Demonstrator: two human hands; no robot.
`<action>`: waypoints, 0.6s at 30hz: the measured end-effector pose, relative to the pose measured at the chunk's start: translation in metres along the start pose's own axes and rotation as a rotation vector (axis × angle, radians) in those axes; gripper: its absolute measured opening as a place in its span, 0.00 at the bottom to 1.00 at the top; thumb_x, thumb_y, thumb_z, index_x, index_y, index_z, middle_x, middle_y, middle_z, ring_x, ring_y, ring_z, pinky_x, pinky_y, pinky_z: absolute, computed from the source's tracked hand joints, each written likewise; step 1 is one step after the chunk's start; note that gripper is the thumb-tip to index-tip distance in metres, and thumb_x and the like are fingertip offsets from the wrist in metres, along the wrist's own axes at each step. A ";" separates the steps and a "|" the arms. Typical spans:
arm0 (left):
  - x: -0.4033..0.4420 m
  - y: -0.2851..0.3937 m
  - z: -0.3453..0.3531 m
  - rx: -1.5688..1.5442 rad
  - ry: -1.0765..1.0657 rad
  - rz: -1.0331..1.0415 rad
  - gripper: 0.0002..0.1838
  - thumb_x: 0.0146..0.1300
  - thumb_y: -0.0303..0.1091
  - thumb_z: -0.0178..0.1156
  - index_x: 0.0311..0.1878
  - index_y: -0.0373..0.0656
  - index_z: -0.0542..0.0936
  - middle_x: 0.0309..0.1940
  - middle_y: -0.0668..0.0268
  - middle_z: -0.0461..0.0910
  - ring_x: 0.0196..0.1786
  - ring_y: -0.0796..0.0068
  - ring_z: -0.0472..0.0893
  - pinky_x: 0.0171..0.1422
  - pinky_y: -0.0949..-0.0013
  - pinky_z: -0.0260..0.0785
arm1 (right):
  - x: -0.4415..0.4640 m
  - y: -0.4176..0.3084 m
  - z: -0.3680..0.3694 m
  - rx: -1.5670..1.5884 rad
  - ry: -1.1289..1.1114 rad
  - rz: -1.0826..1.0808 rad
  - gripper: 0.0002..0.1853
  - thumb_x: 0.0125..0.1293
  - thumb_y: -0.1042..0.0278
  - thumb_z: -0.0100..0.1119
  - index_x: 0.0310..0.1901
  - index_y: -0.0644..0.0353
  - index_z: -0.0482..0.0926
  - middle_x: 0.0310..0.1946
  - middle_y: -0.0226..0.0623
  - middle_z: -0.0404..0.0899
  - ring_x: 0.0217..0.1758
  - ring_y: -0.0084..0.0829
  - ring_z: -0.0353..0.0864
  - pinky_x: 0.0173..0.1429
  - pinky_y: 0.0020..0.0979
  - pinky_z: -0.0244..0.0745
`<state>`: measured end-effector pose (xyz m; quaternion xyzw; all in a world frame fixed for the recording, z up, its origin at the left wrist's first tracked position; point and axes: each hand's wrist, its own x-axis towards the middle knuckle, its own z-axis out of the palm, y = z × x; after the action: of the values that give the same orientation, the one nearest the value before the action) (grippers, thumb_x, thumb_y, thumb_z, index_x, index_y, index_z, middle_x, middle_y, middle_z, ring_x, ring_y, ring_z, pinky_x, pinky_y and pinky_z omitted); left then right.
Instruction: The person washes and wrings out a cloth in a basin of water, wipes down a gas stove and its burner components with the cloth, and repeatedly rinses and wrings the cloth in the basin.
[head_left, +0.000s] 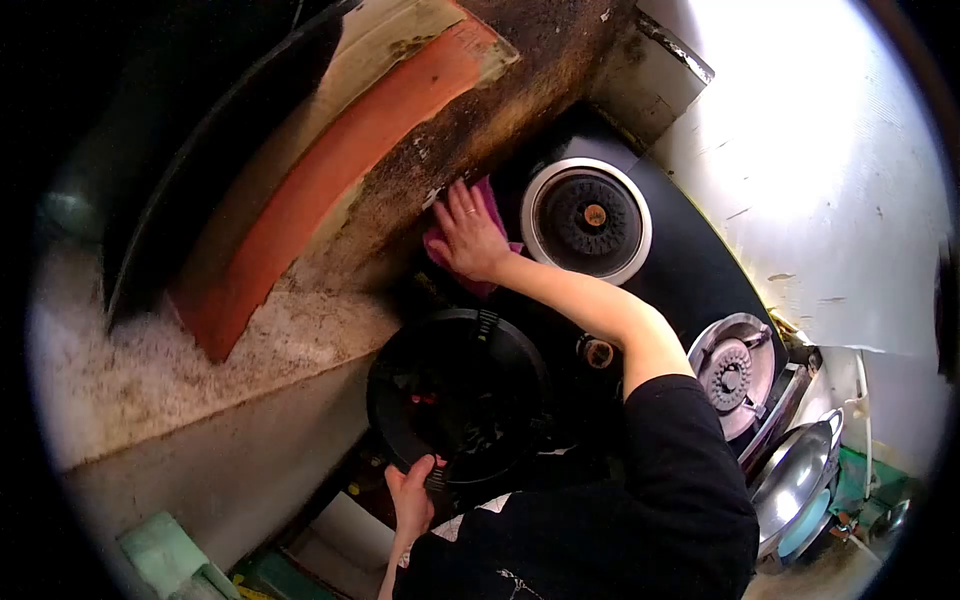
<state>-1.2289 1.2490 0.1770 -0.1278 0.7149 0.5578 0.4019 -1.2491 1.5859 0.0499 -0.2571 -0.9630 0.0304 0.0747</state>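
My right hand (470, 237) lies with its fingers spread flat on a purple-pink cloth (488, 200), against the black stove top beside the stained wall. At the bottom, my left hand (411, 492) is closed on the near side handle of a large black pan (400, 385). This pan has a second handle on its far side, and small reddish and pale bits show inside it. My left fingers are partly hidden beneath the handle. To the right of my right hand is a round burner (595, 215) with a silver ring.
A control knob (598, 353) sits below my right forearm. Farther right are a second, lifted-off-looking burner plate (730, 375) and metal bowls (795, 485). A stained wall with an orange strip (330, 175) rises on the left; a green cloth-like item (165, 550) lies lower left.
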 end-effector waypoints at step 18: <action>-0.014 -0.013 -0.057 0.123 -0.045 -0.013 0.09 0.52 0.23 0.55 0.36 0.33 0.69 0.28 0.61 0.77 0.29 0.72 0.76 0.37 0.69 0.69 | -0.119 -0.019 -0.028 0.268 -0.020 -0.456 0.35 0.56 0.56 0.47 0.63 0.66 0.52 0.66 0.49 0.47 0.71 0.41 0.42 0.71 0.47 0.36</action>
<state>-1.2357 1.1893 0.1812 -0.0947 0.7376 0.5129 0.4287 -1.1523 1.5109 0.0641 -0.0210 -0.9842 0.1424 0.1035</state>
